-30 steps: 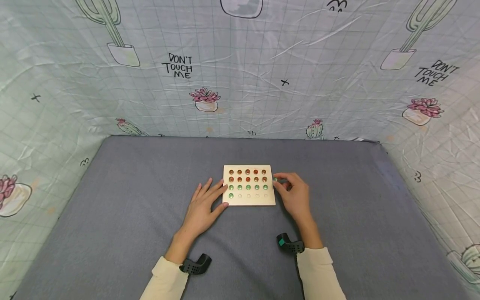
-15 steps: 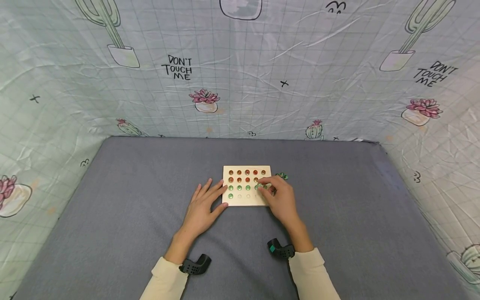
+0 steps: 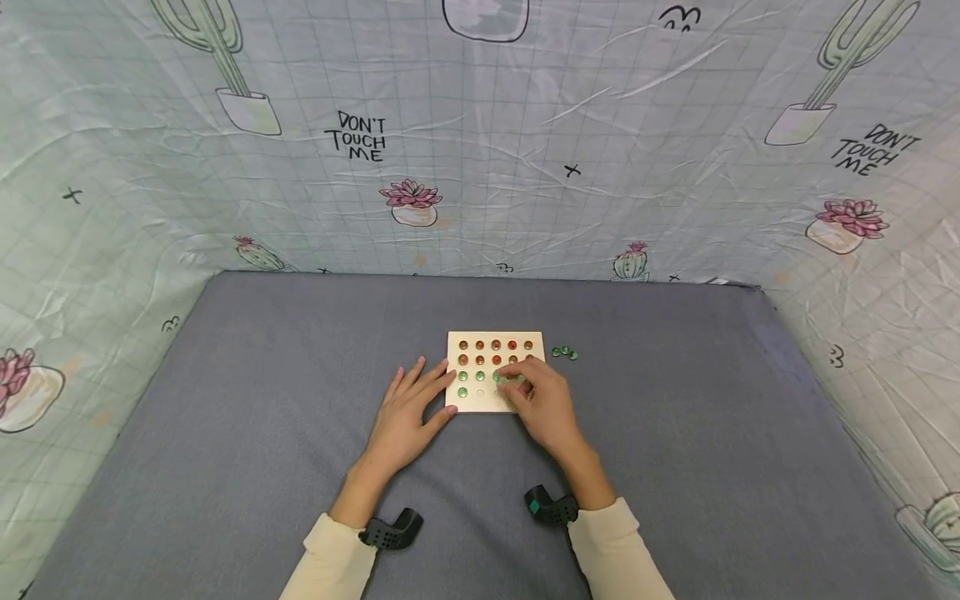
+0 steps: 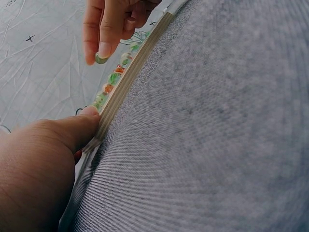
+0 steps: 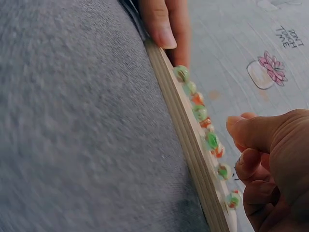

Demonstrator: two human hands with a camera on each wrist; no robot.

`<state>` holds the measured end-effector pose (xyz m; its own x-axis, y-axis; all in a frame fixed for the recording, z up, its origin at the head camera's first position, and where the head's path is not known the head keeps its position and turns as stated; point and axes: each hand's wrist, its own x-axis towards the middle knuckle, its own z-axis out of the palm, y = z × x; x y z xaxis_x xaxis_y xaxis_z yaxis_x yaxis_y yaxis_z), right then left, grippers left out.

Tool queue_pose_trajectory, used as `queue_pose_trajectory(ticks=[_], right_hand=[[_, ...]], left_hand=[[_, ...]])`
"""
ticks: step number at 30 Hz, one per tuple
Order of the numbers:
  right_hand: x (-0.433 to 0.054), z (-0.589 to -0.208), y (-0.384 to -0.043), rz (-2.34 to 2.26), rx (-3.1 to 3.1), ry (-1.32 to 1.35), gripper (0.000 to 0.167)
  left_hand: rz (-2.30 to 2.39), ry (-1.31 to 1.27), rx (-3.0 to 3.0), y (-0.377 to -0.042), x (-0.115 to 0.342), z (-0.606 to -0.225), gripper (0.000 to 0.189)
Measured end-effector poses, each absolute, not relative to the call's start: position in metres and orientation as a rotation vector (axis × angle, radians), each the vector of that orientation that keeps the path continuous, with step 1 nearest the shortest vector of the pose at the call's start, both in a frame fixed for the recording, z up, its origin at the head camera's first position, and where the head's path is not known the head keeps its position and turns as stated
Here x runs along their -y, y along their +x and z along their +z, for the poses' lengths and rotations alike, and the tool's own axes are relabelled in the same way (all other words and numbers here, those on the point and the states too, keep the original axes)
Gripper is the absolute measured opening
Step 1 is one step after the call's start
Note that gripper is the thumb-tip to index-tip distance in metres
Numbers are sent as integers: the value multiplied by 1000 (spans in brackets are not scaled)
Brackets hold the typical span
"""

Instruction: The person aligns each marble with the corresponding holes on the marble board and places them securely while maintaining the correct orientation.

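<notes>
A pale wooden board [image 3: 455, 402] lies on the grey cloth, with rows of shallow round hollows. Amber-red marbles [image 3: 496, 345] sit in its two far rows. Green marbles [image 3: 462, 376] fill what shows of the third row, and one sits at the left of the nearest row. My left hand [image 3: 405, 419] rests with spread fingers along the board's left edge. Above the board's right half, my right hand [image 3: 546, 408] pinches a green marble [image 4: 101, 58] between thumb and finger. That hand hides part of the two nearer rows in the head view.
Several loose green marbles [image 3: 566, 351] lie on the cloth just right of the board's far corner. Grey cloth [image 3: 300, 350] covers the table around the board. A printed fabric backdrop [image 3: 480, 225] rises behind the table and at both sides.
My right hand has moved left from beside the board's right edge to over it, carrying a green marble. The loose marbles at the right have come into sight. My left hand stays put.
</notes>
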<state>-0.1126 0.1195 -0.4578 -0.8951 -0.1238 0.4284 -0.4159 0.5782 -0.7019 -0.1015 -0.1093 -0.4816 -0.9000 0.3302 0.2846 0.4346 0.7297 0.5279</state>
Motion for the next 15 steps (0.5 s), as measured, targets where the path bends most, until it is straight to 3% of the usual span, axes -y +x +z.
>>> queue_pose_trajectory(ticks=[15], right_hand=[[-102, -465, -109, 1190, 2557, 515, 15]], left_hand=[[-909, -631, 2753, -102, 110, -481, 51]])
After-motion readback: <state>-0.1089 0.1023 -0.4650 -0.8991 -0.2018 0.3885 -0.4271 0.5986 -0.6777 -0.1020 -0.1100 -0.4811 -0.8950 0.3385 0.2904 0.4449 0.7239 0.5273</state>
